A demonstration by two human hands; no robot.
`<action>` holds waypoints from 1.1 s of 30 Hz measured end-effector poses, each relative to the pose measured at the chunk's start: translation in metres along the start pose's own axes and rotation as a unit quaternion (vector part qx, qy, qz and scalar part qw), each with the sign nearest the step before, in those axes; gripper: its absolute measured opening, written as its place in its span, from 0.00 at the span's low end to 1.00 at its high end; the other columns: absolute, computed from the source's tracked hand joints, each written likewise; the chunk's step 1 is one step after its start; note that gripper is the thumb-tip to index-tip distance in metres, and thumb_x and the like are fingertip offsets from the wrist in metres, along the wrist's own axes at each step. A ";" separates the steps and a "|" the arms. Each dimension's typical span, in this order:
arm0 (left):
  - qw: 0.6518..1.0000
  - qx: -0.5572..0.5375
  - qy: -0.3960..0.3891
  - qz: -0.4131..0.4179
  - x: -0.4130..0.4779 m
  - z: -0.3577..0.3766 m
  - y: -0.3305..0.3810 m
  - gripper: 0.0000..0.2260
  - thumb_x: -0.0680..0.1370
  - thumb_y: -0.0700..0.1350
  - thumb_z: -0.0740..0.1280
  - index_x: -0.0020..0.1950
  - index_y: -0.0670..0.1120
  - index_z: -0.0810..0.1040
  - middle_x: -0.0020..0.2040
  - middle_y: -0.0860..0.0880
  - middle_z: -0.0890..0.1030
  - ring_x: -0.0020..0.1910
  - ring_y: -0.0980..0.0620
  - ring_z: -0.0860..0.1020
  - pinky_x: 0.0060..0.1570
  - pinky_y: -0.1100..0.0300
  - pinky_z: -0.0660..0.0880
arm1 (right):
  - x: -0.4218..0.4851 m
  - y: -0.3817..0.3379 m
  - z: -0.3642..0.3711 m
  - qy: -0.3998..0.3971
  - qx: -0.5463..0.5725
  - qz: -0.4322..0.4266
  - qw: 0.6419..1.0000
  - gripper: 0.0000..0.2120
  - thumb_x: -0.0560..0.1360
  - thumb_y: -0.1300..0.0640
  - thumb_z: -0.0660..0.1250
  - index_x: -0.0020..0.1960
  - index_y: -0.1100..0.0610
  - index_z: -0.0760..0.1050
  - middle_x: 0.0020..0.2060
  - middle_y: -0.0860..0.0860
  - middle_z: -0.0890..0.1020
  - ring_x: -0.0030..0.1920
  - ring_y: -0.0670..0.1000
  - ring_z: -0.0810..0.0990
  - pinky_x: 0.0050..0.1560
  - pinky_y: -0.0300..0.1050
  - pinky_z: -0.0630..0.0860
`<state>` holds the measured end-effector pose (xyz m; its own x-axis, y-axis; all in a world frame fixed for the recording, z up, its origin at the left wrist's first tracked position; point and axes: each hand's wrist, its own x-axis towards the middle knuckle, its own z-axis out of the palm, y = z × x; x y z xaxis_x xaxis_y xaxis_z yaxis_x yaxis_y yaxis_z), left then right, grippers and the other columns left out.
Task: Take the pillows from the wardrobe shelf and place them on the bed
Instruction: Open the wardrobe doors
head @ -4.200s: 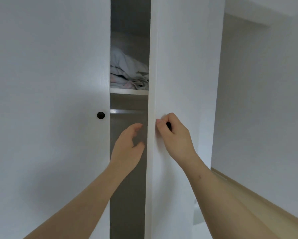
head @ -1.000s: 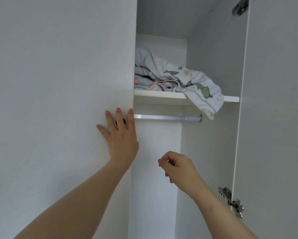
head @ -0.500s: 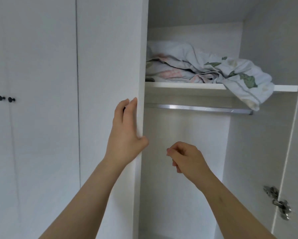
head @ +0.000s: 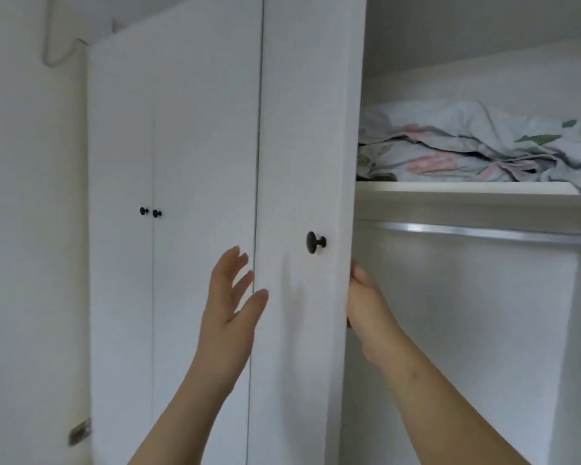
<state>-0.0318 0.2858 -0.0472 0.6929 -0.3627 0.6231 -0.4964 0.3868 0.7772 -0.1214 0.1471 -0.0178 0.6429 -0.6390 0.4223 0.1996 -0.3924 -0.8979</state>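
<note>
Both arms raised: left hand [head: 230,305] splayed, right hand [head: 366,302] gripping door [head: 302,162] edge.

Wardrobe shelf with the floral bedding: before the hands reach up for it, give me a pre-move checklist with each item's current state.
1. Left wardrobe door swung clear of the shelf opening: not ok, it covers the bedding's left end.
2. Right hand free to reach: not ok, its fingers are hooked behind the door's edge.
3. Left hand free: ok, open and holding nothing, in front of the door.
4. Floral bedding in sight on the shelf: ok, resting above the hanging rail.
5. Pile holds pillows, and how many: cannot tell, only crumpled fabric shows.
6. Right end of the pile stable: cannot tell, it runs out of frame.
</note>
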 end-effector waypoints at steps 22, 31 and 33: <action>0.987 0.132 0.057 0.070 0.036 -0.023 0.045 0.13 0.66 0.44 0.70 0.49 0.52 0.75 0.41 0.61 0.79 0.38 0.67 0.76 0.34 0.77 0.70 | 0.003 -0.013 0.068 -0.103 -0.021 -0.056 0.993 0.08 0.76 0.55 0.61 0.51 0.41 0.70 0.49 0.50 0.79 0.45 0.51 0.80 0.45 0.52 0.80; 0.972 0.108 0.207 0.024 0.045 -0.093 0.038 0.09 0.74 0.40 0.63 0.43 0.55 0.72 0.33 0.57 0.74 0.24 0.63 0.70 0.23 0.76 0.65 | 0.000 -0.016 0.114 -0.121 0.004 -0.070 0.990 0.10 0.76 0.58 0.63 0.45 0.42 0.71 0.43 0.48 0.76 0.40 0.50 0.77 0.37 0.44 0.73; 0.968 0.119 0.220 0.020 0.052 -0.109 0.034 0.06 0.75 0.40 0.62 0.48 0.51 0.73 0.34 0.57 0.73 0.24 0.67 0.71 0.23 0.77 0.65 | 0.001 -0.018 0.126 -0.123 0.008 -0.069 0.990 0.10 0.76 0.58 0.63 0.45 0.42 0.71 0.43 0.48 0.76 0.40 0.50 0.77 0.37 0.44 0.73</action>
<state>0.0446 0.3720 0.0020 0.8005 0.0655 0.5958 -0.5974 0.1676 0.7842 -0.0311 0.2370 -0.0166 0.7687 -0.3984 0.5004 0.3093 -0.4533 -0.8360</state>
